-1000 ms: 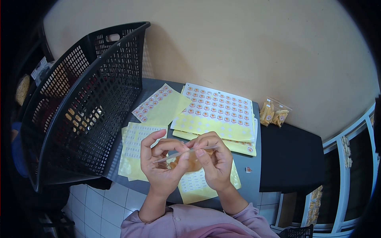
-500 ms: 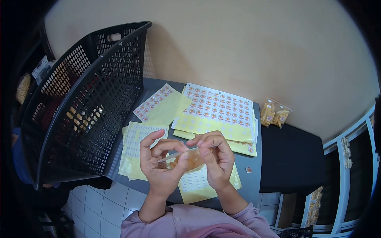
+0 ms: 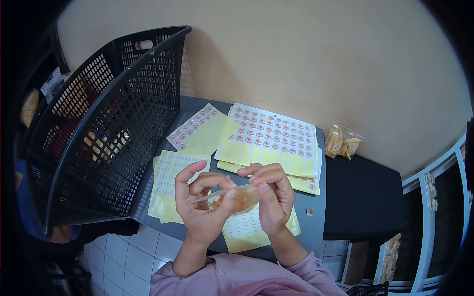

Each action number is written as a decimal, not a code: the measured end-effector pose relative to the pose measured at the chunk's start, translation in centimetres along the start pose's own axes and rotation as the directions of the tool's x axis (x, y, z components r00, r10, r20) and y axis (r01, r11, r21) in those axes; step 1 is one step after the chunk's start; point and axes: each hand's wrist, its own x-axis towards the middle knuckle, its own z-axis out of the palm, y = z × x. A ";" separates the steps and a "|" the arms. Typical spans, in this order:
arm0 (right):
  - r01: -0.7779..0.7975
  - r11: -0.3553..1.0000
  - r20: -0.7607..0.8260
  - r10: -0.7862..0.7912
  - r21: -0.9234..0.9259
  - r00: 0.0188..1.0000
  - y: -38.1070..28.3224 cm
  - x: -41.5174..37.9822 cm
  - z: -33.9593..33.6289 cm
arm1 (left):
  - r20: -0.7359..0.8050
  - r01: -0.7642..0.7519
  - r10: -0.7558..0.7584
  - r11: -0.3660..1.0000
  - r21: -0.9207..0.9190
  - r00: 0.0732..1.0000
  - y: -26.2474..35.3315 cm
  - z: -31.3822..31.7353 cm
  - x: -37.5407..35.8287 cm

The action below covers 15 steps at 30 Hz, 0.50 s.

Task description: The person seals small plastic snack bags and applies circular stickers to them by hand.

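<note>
Above the table, a small clear plastic bag (image 3: 243, 199) with yellow-brown pieces inside is stretched between my two hands. My left hand (image 3: 203, 209) pinches one end of its top edge between thumb and fingers, the index finger raised. At the other end, my right hand (image 3: 274, 201) has thumb and fingers closed on the edge. Directly below lies a yellow-backed sheet of small printed labels (image 3: 245, 226). Another such label sheet (image 3: 174, 181) is beside my left hand. Beyond the hands, a stack of round-sticker sheets (image 3: 272, 129) and a partly used sticker sheet (image 3: 210, 132) lie on the table.
A large black perforated basket (image 3: 123, 128) stands at the left. Filled snack bags (image 3: 340, 141) lean against the wall at the right, on a black surface (image 3: 368, 197). A small scrap (image 3: 310, 211) lies on the grey table (image 3: 308, 229). Part of another person's arm (image 3: 61, 234) shows behind the basket.
My right hand has slid slightly right along the bag's top edge, and more of the bag shows between the hands. My left hand has barely moved. The arm behind the basket shows more.
</note>
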 end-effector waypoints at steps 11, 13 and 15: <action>0.106 0.984 -0.016 -0.109 -0.145 0.994 0.4 0.0 -0.2 | -0.010 0.044 -0.045 0.999 -0.030 0.999 0.3 0.2 0.0; 0.088 0.992 -0.064 -0.093 -0.086 0.994 0.6 0.1 -0.2 | -0.010 0.035 -0.035 0.999 -0.030 0.999 0.3 0.2 0.0; 0.082 0.992 -0.083 -0.090 -0.091 0.993 0.4 0.4 -0.5 | -0.113 0.022 -0.037 0.991 -0.134 0.993 -0.1 0.0 0.0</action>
